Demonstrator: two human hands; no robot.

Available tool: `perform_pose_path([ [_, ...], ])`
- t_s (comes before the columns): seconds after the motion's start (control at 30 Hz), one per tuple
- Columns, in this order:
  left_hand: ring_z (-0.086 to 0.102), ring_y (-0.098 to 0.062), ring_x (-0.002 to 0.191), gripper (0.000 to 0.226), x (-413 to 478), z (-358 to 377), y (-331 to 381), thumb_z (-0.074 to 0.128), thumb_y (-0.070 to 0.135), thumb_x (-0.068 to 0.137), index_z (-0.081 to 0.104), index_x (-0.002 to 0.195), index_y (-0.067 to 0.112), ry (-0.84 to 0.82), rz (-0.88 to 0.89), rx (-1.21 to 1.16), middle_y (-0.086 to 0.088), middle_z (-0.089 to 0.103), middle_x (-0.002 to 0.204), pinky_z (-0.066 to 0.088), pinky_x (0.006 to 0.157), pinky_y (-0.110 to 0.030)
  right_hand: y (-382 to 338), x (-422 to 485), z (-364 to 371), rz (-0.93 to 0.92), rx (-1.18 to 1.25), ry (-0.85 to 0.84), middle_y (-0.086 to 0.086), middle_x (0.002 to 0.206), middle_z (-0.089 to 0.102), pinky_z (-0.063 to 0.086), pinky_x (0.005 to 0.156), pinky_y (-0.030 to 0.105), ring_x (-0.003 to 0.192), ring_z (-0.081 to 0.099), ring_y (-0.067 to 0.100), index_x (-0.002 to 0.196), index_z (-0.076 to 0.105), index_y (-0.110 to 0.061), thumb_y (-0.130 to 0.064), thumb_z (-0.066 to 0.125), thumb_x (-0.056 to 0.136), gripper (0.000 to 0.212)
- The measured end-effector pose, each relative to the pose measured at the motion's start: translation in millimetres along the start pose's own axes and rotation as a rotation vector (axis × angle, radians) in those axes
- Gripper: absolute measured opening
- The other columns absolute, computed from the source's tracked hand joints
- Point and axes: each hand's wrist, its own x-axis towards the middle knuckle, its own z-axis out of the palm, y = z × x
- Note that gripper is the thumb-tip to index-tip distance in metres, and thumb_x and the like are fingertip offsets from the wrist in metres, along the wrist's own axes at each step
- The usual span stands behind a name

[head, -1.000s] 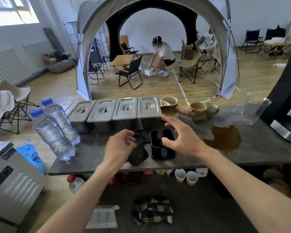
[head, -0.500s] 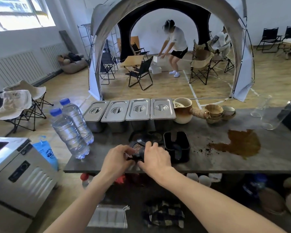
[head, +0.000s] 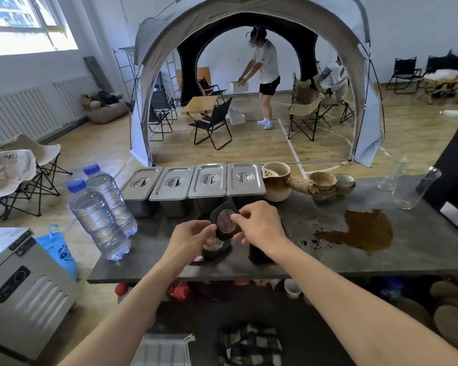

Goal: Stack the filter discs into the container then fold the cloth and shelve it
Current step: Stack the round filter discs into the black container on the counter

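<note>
My right hand (head: 259, 223) pinches a black filter disc (head: 225, 220) with a copper patterned centre, lifted and tilted toward me. My left hand (head: 189, 237) steadies that disc's lower left edge with its fingertips. Beneath them, several more discs (head: 213, 247) lie stacked on the grey counter (head: 328, 257). The black container (head: 258, 256) sits just right of the stack, mostly hidden under my right wrist. A checked cloth (head: 250, 346) lies crumpled low down, under the counter's front edge.
Two water bottles (head: 101, 207) stand at the counter's left. Several lidded steel pans (head: 193, 182) line the back, with a ceramic pot (head: 276, 184) and bowls (head: 325, 184). A brown spill (head: 362, 231) spreads at right, near glass jugs (head: 413, 186). A metal appliance (head: 19, 283) sits lower left.
My right hand came off the container, met the left hand over the disc stack, and both have lifted one disc up off the stack, tilting its patterned face toward me.
</note>
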Motion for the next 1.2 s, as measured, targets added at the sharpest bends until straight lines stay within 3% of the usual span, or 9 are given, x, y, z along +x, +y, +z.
perform_pose_path([
  [0.1,0.066,-0.006,0.06,0.016,6,11,21,0.073,0.022,0.089,0.078,0.097,0.009,-0.074,-0.081,-0.247,-0.003,0.076,0.074,0.045,0.044,-0.016,5,10,-31,0.206,0.413,-0.133,0.011,0.1,0.071,0.054,0.044,0.025,0.061,0.075,0.021,0.095,0.068,-0.006,-0.018,0.062,0.096,0.014],
  [0.23,0.057,-0.004,0.05,0.018,15,24,53,0.078,0.021,0.084,0.079,0.094,0.007,-0.232,-0.163,-0.328,-0.005,0.076,0.078,0.039,0.038,-0.014,22,22,-74,0.276,0.328,-0.057,0.003,0.08,0.069,0.034,0.037,0.015,0.043,0.052,0.006,0.096,0.076,-0.007,-0.025,0.077,0.083,0.021],
  [0.43,0.03,-0.009,0.045,0.027,21,43,90,0.079,0.034,0.08,0.081,0.088,0.009,-0.354,-0.216,-0.037,-0.004,0.066,0.074,0.017,0.039,-0.02,48,36,-106,0.397,0.263,-0.038,-0.001,0.076,0.059,0.033,0.047,0.02,0.06,0.047,0.009,0.098,0.074,-0.01,-0.029,0.081,0.078,0.029],
  [0.63,0.073,-0.014,0.056,0.024,-19,70,81,0.068,0.018,0.092,0.067,0.106,0.0,-0.428,-0.503,-0.432,-0.019,0.078,0.097,0.046,0.035,-0.015,56,49,-91,0.2,0.256,-0.195,0.002,0.093,0.07,0.045,0.069,0.021,0.082,0.059,0.009,0.092,0.071,-0.011,-0.027,0.066,0.092,0.016],
  [0.77,0.077,-0.026,0.071,0.021,-42,84,69,0.067,0.023,0.093,0.066,0.102,0.004,-0.369,-0.572,-0.583,-0.022,0.077,0.094,0.061,0.054,-0.027,56,58,-75,0.173,0.183,-0.373,0.01,0.1,0.071,0.044,0.059,0.01,0.064,0.06,-0.005,0.084,0.069,-0.015,-0.022,0.064,0.094,0.013],
  [0.87,0.076,-0.026,0.071,0.019,-44,89,67,0.066,0.023,0.094,0.067,0.1,0.005,-0.302,-0.56,-0.611,-0.021,0.077,0.09,0.061,0.058,-0.029,61,63,-67,0.176,0.15,-0.395,0.017,0.111,0.072,0.051,0.08,0.027,0.089,0.064,0.015,0.099,0.072,-0.002,-0.022,0.066,0.093,0.021],
  [0.97,0.076,-0.026,0.073,0.019,-41,87,63,0.066,0.023,0.094,0.067,0.098,0.005,-0.26,-0.536,-0.574,-0.02,0.076,0.093,0.061,0.066,-0.032,62,62,-67,0.18,0.139,-0.368,0.01,0.095,0.073,0.047,0.059,0.019,0.072,0.058,0.01,0.097,0.073,-0.005,-0.025,0.067,0.092,0.022],
  [1.07,0.076,-0.025,0.069,0.018,-34,77,59,0.067,0.022,0.092,0.068,0.097,0.005,-0.243,-0.517,-0.499,-0.013,0.077,0.091,0.063,0.057,-0.031,65,58,-73,0.198,0.13,-0.349,0.001,0.074,0.068,0.046,0.053,0.021,0.064,0.057,0.011,0.085,0.072,-0.011,-0.026,0.069,0.091,0.017],
  [1.2,0.077,-0.027,0.074,0.018,-21,67,55,0.067,0.018,0.092,0.069,0.104,0.004,-0.235,-0.461,-0.348,-0.008,0.075,0.089,0.061,0.053,-0.031,69,51,-78,0.315,0.108,-0.378,0.004,0.084,0.07,0.053,0.049,0.025,0.068,0.065,0.014,0.095,0.072,-0.008,-0.027,0.068,0.092,0.02],
])
